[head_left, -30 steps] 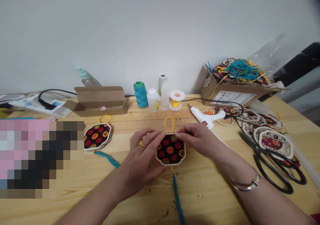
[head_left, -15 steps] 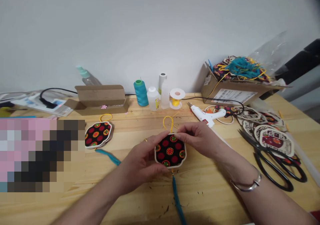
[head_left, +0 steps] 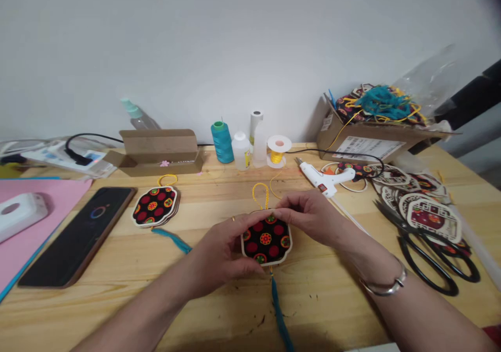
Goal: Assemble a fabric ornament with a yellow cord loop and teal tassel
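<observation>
A flat ornament (head_left: 266, 238) with dark flowered fabric and a pale scalloped border is between my hands, low over the wooden table. My left hand (head_left: 223, 253) grips it from the left, thumb at the lower edge and fingers along the top. The fingers of my right hand (head_left: 303, 213) are closed on its top right edge. A yellow cord loop (head_left: 260, 192) rises from the top, and a teal tassel (head_left: 277, 310) hangs from the bottom. To the left lies a similar ornament (head_left: 154, 206) on a small stack, with its own yellow loop and teal tassel.
A white glue gun (head_left: 321, 179) and black scissors (head_left: 422, 253) lie right, beside several pale cut-out panels (head_left: 432, 219). Behind stand teal thread (head_left: 222, 143), a yellow cord spool (head_left: 278, 145), bottles and a filled carton (head_left: 364, 145). A phone (head_left: 78, 237) lies left.
The yellow loop has shifted slightly left and stands more upright. My left fingers have slid a little along the ornament's top edge toward the right hand. Both hands keep their hold.
</observation>
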A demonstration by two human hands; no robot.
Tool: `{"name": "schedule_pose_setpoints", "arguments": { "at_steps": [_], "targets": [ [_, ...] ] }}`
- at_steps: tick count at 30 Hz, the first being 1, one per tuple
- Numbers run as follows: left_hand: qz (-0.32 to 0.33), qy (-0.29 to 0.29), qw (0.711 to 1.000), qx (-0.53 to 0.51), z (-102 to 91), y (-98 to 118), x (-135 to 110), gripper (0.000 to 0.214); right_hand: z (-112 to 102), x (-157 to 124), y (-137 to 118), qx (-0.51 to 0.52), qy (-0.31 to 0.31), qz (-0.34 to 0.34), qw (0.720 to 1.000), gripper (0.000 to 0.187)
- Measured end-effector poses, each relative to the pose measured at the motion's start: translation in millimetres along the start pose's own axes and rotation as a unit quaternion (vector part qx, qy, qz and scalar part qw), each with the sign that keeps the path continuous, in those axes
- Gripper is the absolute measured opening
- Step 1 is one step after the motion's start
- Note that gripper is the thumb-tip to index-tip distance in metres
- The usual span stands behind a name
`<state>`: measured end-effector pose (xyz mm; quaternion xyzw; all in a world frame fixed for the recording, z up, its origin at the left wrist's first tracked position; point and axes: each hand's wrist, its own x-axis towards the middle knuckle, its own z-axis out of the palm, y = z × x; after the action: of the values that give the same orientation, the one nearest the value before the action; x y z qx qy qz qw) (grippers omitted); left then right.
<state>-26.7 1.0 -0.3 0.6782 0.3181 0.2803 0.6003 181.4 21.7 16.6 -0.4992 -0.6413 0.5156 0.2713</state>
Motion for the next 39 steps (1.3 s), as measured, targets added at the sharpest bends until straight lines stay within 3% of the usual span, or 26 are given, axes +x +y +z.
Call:
{"name": "schedule_pose_setpoints", "arguments": {
  "at_steps": [18,39],
  "targets": [
    [-0.061,0.022,0.997,-0.029,0.4,0.4,-3.0,0.073,0.7,-0.2,-1.0,0.028,0.002,0.001,1.0,0.018],
    [-0.059,0.033,0.996,-0.059,-0.6,5.2,-6.0,0.069,4.8,-1.7,-6.7,0.012,0.043,-0.022,0.999,0.016]
  ]
}}
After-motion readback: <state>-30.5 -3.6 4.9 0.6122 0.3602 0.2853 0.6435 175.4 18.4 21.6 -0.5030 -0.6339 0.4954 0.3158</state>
